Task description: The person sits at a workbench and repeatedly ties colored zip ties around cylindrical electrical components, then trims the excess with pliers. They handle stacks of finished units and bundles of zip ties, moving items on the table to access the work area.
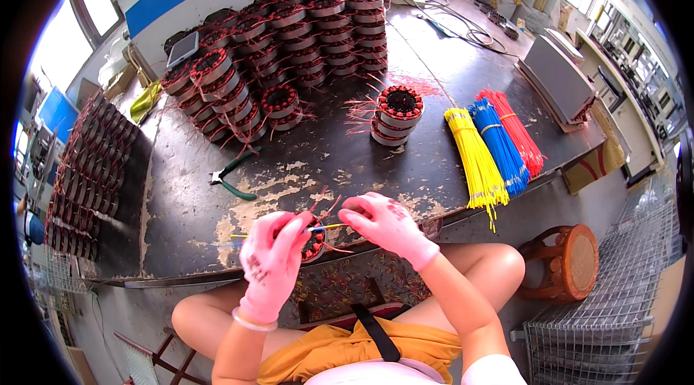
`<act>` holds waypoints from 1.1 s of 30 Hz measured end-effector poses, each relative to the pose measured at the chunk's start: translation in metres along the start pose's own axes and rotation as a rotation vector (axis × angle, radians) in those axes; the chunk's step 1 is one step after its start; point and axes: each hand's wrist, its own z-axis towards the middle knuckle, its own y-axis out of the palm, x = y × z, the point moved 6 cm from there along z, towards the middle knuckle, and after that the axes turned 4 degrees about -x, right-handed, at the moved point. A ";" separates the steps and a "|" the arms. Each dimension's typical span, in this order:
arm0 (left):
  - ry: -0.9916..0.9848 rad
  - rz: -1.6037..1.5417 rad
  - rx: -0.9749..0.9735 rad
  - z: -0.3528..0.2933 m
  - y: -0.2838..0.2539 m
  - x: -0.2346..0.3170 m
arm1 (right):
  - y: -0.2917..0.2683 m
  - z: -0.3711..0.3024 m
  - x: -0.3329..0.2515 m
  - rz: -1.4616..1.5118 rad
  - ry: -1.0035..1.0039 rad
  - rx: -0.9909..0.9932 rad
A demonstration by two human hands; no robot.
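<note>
A motor stator (314, 249) with red windings and thin copper-red leads sits at the table's near edge, partly behind my left hand. My left hand (272, 258), in a pink glove with dark smudges, is closed in a pinch on thin wires, one blue and one yellow, whose ends stick out on both sides of the fingers. Just right of the stator, my right hand (387, 226), gloved the same way, pinches the tip of the yellow wire (330, 227). A thin red lead rises between the hands.
Green-handled cutters (235, 174) lie beyond my left hand. A short stator stack (397, 116) stands mid-table, before tall stator stacks (300, 31). Bundles of yellow wires (475, 157), blue wires (500, 146) and red wires (515, 132) lie to the right. A wooden stool (576, 262) stands beside the table.
</note>
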 end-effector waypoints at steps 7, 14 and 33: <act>-0.217 -0.169 -0.172 -0.001 0.058 -0.034 | 0.045 0.028 0.015 0.447 0.185 -0.165; -0.212 -0.284 -0.204 -0.010 0.070 -0.047 | 0.024 -0.004 -0.006 0.092 -0.150 0.182; -0.127 -0.213 -0.342 0.004 0.066 -0.035 | 0.007 0.011 -0.015 0.174 -0.146 -0.038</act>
